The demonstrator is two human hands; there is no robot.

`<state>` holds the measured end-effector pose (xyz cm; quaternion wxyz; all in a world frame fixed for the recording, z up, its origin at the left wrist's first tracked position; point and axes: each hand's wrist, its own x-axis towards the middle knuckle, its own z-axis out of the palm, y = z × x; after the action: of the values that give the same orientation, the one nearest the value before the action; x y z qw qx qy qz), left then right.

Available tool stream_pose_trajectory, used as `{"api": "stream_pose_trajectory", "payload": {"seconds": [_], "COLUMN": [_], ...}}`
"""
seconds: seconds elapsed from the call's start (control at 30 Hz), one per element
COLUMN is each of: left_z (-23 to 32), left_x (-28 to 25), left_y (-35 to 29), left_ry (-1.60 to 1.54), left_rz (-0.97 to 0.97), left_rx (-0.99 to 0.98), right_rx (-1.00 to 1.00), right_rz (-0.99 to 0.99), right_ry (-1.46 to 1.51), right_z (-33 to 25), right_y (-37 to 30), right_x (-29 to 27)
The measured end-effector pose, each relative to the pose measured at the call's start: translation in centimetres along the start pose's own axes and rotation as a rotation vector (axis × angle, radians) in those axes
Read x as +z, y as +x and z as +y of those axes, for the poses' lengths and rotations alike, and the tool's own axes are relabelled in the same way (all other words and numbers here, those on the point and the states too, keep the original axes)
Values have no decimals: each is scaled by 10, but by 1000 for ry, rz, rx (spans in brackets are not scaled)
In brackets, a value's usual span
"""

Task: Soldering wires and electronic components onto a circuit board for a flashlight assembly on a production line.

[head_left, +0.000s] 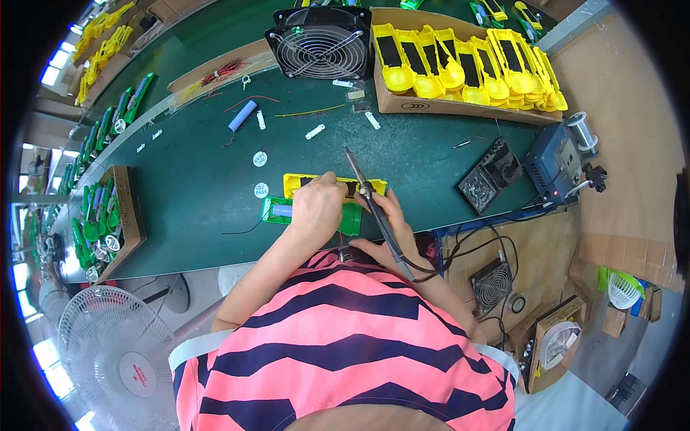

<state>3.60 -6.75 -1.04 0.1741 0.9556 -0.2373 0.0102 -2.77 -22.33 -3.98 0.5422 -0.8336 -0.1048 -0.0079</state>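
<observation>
My right hand (395, 219) has a soldering iron (367, 188) between its fingers, its bare metal tip pointing up and away, above the table. Its cable trails back over my right forearm. My left hand (317, 207) is curled over a yellow plastic housing (292, 184) and a green plastic housing (351, 218), which lie side by side near the table's front edge. Its fingertips are hidden, so what they pinch does not show. Inside the green housing sits a blue-grey battery cell (282, 210); a thin black wire runs out to its left.
A carton of yellow housings (467, 72) stands at the back right, beside a black metal fan (322, 47). To the right are an iron stand (489, 176) and a blue soldering station (553, 164). A box of green housings (122, 208) is at left; a loose cell (243, 115) lies mid-table.
</observation>
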Motion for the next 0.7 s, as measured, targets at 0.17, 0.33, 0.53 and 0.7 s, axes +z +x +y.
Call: {"api": "stream_pose_trajectory", "payload": {"seconds": [0.17,0.33,0.53,0.7], "left_z": [2,0,-18,-23], "left_x": [-2,-10,-54,-21], "left_y": [-1,-1,-28,-67], "left_ry": [-22,-14,-65,101], "left_rz": [-1,-19,382,343], "left_rx": [17,32,22,162], "right_rx": [-65,-102,-115,-86], "right_rz": [36,35,-16,-81], "right_ry": [49,70,101,-33], "right_z": [5,3,0,-2], "right_y": [3,5,13,30], "right_x": [7,7,-6,-23]}}
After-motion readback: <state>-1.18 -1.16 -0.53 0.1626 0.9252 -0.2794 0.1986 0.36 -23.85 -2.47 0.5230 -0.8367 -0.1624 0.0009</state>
